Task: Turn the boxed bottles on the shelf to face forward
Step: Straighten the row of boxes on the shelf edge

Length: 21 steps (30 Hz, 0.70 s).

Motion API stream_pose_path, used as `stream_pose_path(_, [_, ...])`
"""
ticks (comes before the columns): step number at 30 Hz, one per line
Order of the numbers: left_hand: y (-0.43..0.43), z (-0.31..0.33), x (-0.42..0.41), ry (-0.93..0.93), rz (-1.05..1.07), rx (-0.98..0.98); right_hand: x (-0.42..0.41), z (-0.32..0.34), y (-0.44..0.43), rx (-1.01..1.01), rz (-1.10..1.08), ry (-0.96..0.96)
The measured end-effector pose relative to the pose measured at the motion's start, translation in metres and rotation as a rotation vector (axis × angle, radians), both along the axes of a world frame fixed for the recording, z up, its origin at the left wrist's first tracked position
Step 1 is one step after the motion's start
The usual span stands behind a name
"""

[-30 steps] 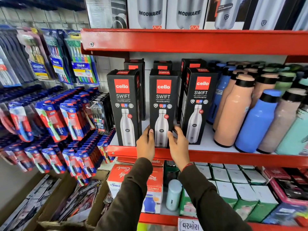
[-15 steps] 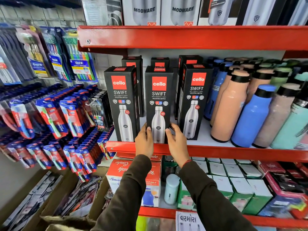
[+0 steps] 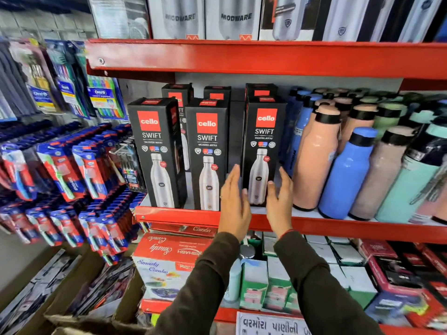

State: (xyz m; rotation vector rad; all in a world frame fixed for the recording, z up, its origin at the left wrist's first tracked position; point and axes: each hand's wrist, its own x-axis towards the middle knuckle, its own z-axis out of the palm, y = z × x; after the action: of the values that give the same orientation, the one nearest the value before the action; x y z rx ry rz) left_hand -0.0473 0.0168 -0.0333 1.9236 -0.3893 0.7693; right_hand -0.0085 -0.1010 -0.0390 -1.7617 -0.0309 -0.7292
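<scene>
Both hands, the left hand (image 3: 234,201) and right hand (image 3: 279,201), flank the right box (image 3: 263,151) at the shelf's (image 3: 179,216) front edge, fingers spread, gripping nothing. Left box (image 3: 157,151) and middle box (image 3: 208,153) face forward; the right looks almost squared.

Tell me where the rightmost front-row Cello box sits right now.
Head view, centre: the rightmost Cello box stands on the red shelf, between both open hands, left of the peach bottle.

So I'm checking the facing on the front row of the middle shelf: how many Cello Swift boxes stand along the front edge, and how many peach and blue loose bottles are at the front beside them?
Cello Swift boxes: 3 (left, middle, right)
Peach bottles: 1
Blue bottles: 1
Total: 5
</scene>
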Motion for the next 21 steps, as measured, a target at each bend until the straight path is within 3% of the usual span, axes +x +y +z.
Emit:
stream_pose_path(8, [-0.031, 0.003, 0.048, 0.499, -0.006, -0.284, 0.022, 0.000, -0.014, -0.064, 0.088, 0.251])
stream_pose_path(21, [-0.026, -0.003, 0.045, 0.489, 0.132, -0.339, 0.004, 0.001, -0.024, -0.082, 0.061, 0.199])
